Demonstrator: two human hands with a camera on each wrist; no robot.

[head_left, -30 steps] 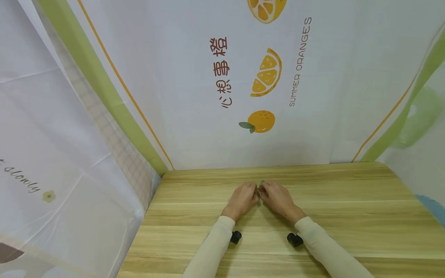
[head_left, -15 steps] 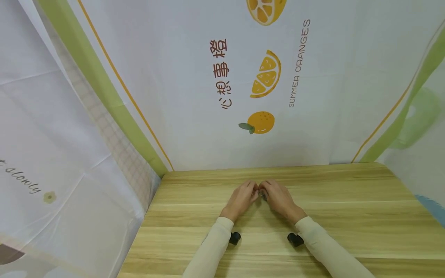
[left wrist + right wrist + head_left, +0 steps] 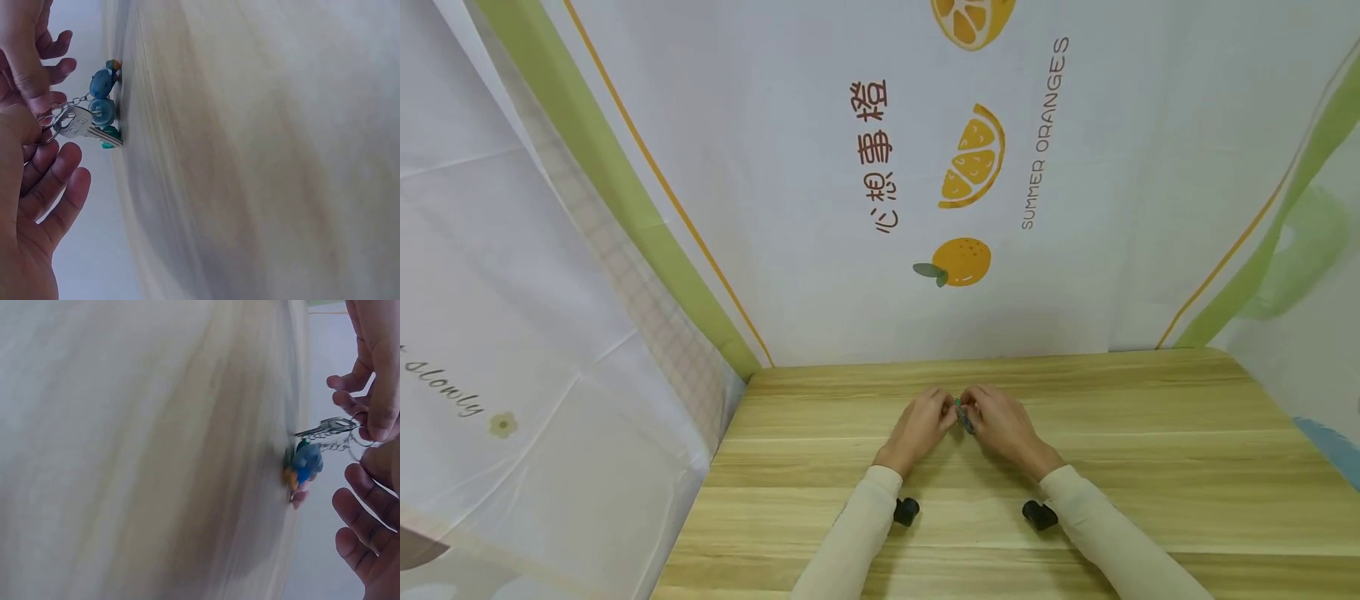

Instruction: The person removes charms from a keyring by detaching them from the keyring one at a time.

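In the head view, my left hand (image 3: 917,427) and right hand (image 3: 1003,425) meet at the fingertips over the wooden table, towards its back edge. Between them is a small bunch with blue-green bits. The left wrist view shows it as a key ring (image 3: 50,133) with a silver key (image 3: 76,122), a short chain and blue charms (image 3: 102,84). Thumb and fingers of both hands pinch around the ring. Charms and key hang close to the tabletop; whether they touch it I cannot tell. In the right wrist view, an orange charm (image 3: 290,478) also shows.
The wooden table (image 3: 1120,467) runs back to a white cloth (image 3: 820,250) printed with oranges. More printed cloth (image 3: 542,300) hangs along the left side. Two black pieces (image 3: 906,512) sit beside the forearms, one at each cream sleeve.
Both hands stay nearly in place while their fingers shift around the key ring. The charms have turned: a green bit, hidden half a second ago, shows between the fingertips.
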